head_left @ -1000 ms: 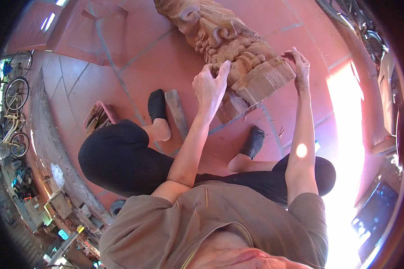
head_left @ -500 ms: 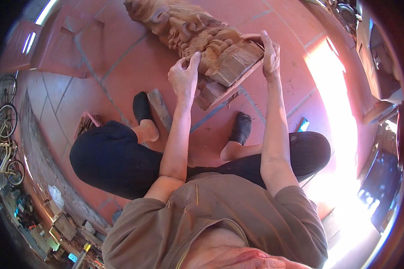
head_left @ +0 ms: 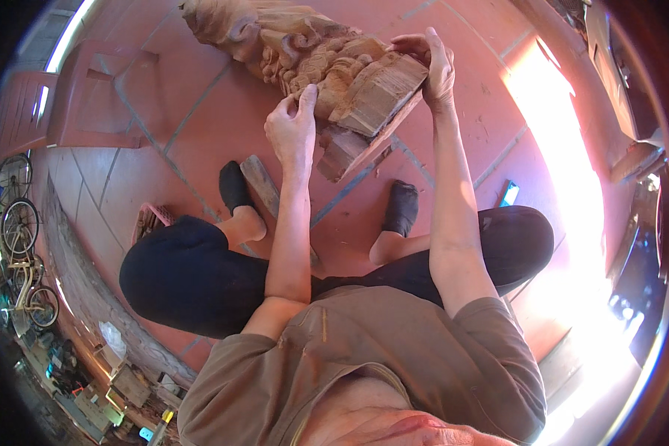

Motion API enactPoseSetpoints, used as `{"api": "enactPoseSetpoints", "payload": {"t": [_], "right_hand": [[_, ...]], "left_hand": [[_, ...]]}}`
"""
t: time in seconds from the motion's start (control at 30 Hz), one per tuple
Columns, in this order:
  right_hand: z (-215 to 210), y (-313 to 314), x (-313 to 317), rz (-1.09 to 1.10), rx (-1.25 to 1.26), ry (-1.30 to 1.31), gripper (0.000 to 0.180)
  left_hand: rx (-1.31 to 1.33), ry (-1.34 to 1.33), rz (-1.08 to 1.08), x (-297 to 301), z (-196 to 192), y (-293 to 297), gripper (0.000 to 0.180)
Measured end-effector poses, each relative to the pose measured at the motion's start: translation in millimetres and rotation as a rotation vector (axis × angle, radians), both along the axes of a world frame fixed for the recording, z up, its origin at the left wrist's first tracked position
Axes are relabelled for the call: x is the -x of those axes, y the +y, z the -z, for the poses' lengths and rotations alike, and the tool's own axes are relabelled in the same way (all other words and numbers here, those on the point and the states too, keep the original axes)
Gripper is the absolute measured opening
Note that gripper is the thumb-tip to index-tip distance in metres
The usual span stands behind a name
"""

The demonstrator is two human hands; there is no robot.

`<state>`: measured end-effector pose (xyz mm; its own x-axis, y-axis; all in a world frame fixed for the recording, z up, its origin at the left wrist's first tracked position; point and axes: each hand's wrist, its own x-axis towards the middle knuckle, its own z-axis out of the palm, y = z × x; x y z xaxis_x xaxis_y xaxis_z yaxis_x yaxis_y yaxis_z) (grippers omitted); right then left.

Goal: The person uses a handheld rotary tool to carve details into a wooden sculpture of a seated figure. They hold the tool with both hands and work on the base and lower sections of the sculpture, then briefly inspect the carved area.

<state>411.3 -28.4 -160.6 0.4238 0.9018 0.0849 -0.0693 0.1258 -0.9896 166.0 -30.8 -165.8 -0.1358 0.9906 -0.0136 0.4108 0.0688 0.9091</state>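
Note:
A large brown wood carving (head_left: 327,70) with curls and scale-like relief lies across the floor in front of me. Its squared, uncarved base end points toward me and slightly to the right. My left hand (head_left: 291,132) grips the carving's near left side, thumb up and fingers curled out of sight against it. At the base's far right corner, my right hand (head_left: 435,70) is closed round the edge, its thumb raised and its fingers bent over the top. A loose-looking wood block (head_left: 343,152) shows just below the base; whether it is joined to it I cannot tell.
Between my crossed legs and the carving lies a wooden strip (head_left: 262,182) by my left foot. A blue-white small object (head_left: 509,193) sits past my right knee. A reddish plastic chair (head_left: 100,111) stands at far left, a pink basket (head_left: 150,217) by my left knee. Bicycles (head_left: 24,238) stand left.
The carving and both hands sit slightly further left and higher in the picture, while the whole view has shifted a little. Both hands keep their hold.

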Motion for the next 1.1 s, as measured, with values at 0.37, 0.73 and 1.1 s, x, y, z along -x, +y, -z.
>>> {"api": "enactPoseSetpoints", "payload": {"t": [0.37, 0.73, 1.1], "right_hand": [[15, 14, -22, 0.021, -0.059, 0.231, 0.045], [46, 29, -94, 0.03, -0.026, 0.4, 0.053], [102, 40, -158, 0.077, 0.024, 0.515, 0.06]], "left_hand": [[-0.018, -0.097, 0.05, -6, 5, 3, 0.052], [-0.109, 0.057, 0.244, -52, -29, 8, 0.064], [-0.134, -0.307, 0.469, -83, 13, -27, 0.063]]}}
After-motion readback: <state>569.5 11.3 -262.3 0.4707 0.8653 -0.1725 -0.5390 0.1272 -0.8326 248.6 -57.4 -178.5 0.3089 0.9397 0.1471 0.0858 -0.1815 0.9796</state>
